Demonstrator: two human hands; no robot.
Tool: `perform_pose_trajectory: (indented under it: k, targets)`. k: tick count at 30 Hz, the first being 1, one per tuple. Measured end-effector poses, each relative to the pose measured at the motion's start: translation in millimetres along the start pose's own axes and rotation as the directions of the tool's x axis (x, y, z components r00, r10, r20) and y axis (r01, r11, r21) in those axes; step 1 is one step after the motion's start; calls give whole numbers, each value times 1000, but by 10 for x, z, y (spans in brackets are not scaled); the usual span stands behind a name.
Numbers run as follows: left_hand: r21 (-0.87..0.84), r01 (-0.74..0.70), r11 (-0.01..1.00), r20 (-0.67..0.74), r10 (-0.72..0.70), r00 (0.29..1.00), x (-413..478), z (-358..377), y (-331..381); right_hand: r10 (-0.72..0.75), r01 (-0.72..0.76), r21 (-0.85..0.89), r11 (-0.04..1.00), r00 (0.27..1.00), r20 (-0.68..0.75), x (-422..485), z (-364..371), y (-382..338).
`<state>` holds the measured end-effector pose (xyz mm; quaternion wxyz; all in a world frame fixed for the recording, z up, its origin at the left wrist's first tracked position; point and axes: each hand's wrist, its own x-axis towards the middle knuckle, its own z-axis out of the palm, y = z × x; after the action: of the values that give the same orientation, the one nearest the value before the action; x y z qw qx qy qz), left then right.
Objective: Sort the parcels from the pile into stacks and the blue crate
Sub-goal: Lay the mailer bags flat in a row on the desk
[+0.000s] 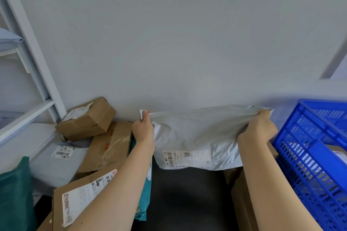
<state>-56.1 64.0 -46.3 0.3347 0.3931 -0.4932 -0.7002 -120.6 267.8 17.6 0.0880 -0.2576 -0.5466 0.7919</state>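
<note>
- Two bare arms reach forward. The left hand [143, 129] and the right hand [260, 127] each clench a top corner of a grey poly mailer [199, 137], fingers curled into the bunched film. They hold it stretched between them, clear of the dark floor [187, 202].
- The mailer is smooth, wrinkled plastic, soft and bulging like a pillow. A white barcode label [185, 158] sits near its lower edge, below and between the hands.
- Just to the right of the right hand stands the blue crate [308, 155], rigid plastic with slotted lattice walls. Pale and brown shapes show through the slots, too hidden to identify.
- To the left of the left hand, a small brown cardboard box [86, 120] lies tilted on a flat taped carton [110, 146]. Another grey mailer [56, 167] lies further left.
- Under the left forearm lie a glossy teal mailer [145, 193] and a labelled cardboard parcel [78, 197].
- Under the right forearm sit plain brown cardboard boxes [242, 202], beside the crate.
</note>
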Motion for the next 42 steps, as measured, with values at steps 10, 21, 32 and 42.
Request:
perform_pose_trajectory:
  k: [10,21,32,42]
  targets:
    - [27,-130,991,72,128,989,118,-50,287,-39,55,-183,982,995,91,69,-44,68]
    - [150,-232,961,213,198,957,54,32,333,-169,899,-387,207,422,891,-100,26,364]
    - [147,-278,949,396,201,896,-135,187,234,12,911,-411,-44,412,911,-161,88,818]
    - [321,-517,794,654,209,727,-459,472,104,-33,784,-549,290,582,813,-2,-61,934]
